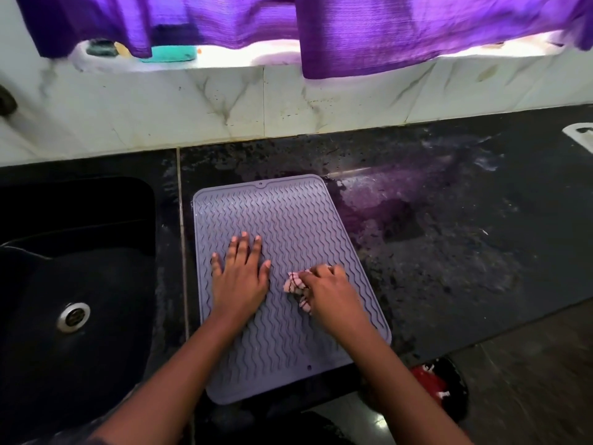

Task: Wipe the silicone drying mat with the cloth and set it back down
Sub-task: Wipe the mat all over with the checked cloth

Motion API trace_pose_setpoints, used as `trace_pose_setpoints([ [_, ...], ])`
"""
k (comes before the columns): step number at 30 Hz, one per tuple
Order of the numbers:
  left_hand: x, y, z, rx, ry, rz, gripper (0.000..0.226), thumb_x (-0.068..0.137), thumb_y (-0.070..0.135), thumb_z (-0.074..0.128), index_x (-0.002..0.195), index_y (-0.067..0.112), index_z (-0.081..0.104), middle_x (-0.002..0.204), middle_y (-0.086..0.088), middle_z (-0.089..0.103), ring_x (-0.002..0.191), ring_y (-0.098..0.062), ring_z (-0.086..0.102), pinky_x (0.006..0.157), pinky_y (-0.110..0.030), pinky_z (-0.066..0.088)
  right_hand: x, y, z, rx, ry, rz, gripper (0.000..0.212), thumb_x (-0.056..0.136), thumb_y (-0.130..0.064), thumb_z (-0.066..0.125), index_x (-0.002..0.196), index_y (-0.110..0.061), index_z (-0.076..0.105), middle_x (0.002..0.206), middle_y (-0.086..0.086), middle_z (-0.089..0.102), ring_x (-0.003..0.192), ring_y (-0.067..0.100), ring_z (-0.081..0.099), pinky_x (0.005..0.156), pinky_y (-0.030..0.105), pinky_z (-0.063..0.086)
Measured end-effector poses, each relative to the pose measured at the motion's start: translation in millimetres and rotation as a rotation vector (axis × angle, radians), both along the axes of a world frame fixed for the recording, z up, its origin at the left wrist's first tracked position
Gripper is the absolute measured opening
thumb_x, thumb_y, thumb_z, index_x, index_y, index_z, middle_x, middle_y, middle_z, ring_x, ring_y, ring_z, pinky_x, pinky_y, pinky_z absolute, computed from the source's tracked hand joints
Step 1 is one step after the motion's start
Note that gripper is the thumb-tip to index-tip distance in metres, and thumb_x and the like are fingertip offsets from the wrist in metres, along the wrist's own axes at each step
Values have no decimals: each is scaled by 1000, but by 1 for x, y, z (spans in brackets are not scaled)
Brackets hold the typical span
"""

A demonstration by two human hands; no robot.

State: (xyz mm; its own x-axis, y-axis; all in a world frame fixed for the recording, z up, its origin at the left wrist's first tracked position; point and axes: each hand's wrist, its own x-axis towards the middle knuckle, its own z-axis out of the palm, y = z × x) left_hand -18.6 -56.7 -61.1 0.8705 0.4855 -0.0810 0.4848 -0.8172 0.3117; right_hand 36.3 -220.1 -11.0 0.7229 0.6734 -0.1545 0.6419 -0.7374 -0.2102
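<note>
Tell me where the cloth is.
Head view, centre: the cloth is bunched under the right hand on the mat, beside the flat left hand.

I am standing in a home kitchen. At the left of the frame a black sink [77,252] with a metal drain [73,317] is set into a dark stone counter [465,252]. Marble-look wall tiles [224,101] run across the upper frame below a sill, where purple curtains [385,30] hang over what may be a soap dish [170,54].

Black stone desk [465,252], wet-streaked. Black sink [77,252] at nine o'clock. Marble-veined wall tiles [224,101] at twelve, purple curtain [385,30] over a bright window sill [276,53].
</note>
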Motion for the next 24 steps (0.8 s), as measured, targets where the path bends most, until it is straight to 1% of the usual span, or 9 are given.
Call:
trace_pose_setpoints([
  [3,-5,-2,0,-2,7,-9,59,98,47,18,150,26,-2,160,1,-3,147,-18,-8,115,-49,-9,15,8,13,23,76,-39,46,92,-24,54,137,-22,44,131,3,48,117,23,39,96,34,38],
  [6,-14,-7,-2,5,2,8,58,98,49,15,150,28,-3,160,2,-5,147,-18,-9,115,-51,-8,30,34,1,114,-2,-81,50,91,-27,54,139,-26,39,139,2,43,124,23,36,98,35,34],
  [8,-18,-10,-4,8,1,7,58,98,49,14,150,28,-2,160,3,-5,147,-18,-9,115,-52,-8,34,45,-12,111,-54,-76,49,91,-27,53,138,-27,39,142,3,42,129,26,32,99,40,35],
  [10,-18,-10,-4,17,-12,9,58,98,49,15,150,28,-1,160,3,-4,147,-18,-8,115,-52,-7,33,45,-18,107,-73,-83,46,92,-26,50,137,-25,41,141,4,43,129,27,32,98,41,35],
  [15,-17,-11,-4,28,-26,11,59,97,48,17,150,28,2,160,1,0,147,-19,-4,116,-53,-4,-6,1,-11,67,-36,-31,55,89,-29,57,139,-23,37,140,2,40,124,24,32,98,35,36],
  [17,-17,-10,-4,34,-27,12,59,97,48,17,150,27,3,161,1,2,148,-19,-4,116,-53,-4,-25,-21,-3,21,9,4,54,90,-27,55,140,-23,36,141,2,38,123,24,32,98,34,36],
  [20,-17,-10,-4,41,-30,12,59,97,49,18,150,28,4,160,1,3,147,-18,-3,116,-52,-4,-26,-34,9,-43,79,55,49,92,-21,52,139,-25,39,136,1,42,117,24,36,97,34,37],
  [22,-17,-11,-5,40,-33,13,59,97,49,18,150,28,4,160,1,2,147,-18,-3,116,-52,-5,-17,-27,12,7,109,11,49,91,-23,54,138,-27,39,135,0,44,117,23,37,97,34,38],
  [24,-17,-11,-5,39,-34,20,58,98,49,19,150,28,4,160,2,2,147,-18,-3,116,-52,-4,-8,-13,4,113,61,-77,52,90,-25,56,139,-27,39,138,-1,42,120,22,36,97,34,38],
])
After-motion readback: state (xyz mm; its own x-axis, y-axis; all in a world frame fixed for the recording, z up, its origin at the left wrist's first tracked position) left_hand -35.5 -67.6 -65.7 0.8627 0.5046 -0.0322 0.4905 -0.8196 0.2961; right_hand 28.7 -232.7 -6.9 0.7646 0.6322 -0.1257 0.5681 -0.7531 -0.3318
